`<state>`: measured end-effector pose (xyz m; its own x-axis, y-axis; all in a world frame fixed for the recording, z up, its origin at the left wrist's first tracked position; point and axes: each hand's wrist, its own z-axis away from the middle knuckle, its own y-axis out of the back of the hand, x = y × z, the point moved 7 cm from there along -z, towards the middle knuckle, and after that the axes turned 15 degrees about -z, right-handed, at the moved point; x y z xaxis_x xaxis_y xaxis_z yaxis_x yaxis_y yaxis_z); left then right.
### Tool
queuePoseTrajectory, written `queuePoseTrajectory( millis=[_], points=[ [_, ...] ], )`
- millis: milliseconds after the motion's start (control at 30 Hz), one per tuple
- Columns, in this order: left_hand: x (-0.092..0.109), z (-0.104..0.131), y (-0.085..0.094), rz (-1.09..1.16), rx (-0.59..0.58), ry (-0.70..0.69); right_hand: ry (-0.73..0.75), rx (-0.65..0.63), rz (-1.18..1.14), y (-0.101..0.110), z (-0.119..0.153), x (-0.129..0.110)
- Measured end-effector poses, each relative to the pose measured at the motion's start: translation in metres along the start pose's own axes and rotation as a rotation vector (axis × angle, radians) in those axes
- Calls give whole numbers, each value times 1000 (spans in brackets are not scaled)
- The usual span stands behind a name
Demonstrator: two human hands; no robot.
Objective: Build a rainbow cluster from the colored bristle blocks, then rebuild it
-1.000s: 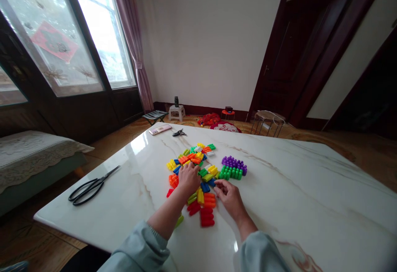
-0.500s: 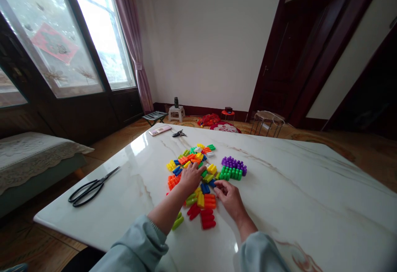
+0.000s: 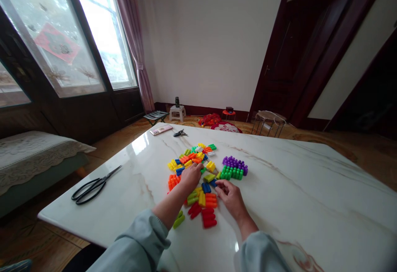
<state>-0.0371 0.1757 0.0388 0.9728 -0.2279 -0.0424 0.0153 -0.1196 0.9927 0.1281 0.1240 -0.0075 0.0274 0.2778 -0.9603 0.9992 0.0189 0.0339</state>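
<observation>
Colourful plastic blocks lie in a loose pile on a white marble table (image 3: 279, 193). My left hand (image 3: 191, 177) reaches into the middle of the pile, its fingers bent down among the blocks; what they hold, if anything, is hidden. At the pile's right side my right hand (image 3: 228, 192) has its thumb and fingers pressed together at a blue block (image 3: 213, 183). Just beyond it stand joined green blocks (image 3: 231, 173) and purple blocks (image 3: 235, 163). Red blocks (image 3: 209, 218) and a lime block (image 3: 179, 220) lie nearest to me.
Black-handled scissors (image 3: 95, 186) rest on the table's left. A phone (image 3: 161, 129) and small black pliers (image 3: 180, 133) lie near the far edge. Beyond are a white stool (image 3: 177, 113), a red stool (image 3: 228, 114) and a wire-legged stool (image 3: 268, 122).
My left hand has shifted slightly among the blocks, and a yellow block beside it sits a little nearer to it. My right hand stays nearly still. The view has moved slightly.
</observation>
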Motion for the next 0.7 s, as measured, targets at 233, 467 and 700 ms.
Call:
queuePoseTrajectory(
  millis=[233, 467, 700],
  points=[
    [-22, -9, 8, 301, 172, 104, -3, 11, -16, 0, 0, -7],
    [12, 25, 34, 710, 384, 68, -49, -8, -151, -3, 1, -19],
    [67, 67, 12, 768, 314, -139, -39, -48, -147, -2, 8, -36]
  ],
)
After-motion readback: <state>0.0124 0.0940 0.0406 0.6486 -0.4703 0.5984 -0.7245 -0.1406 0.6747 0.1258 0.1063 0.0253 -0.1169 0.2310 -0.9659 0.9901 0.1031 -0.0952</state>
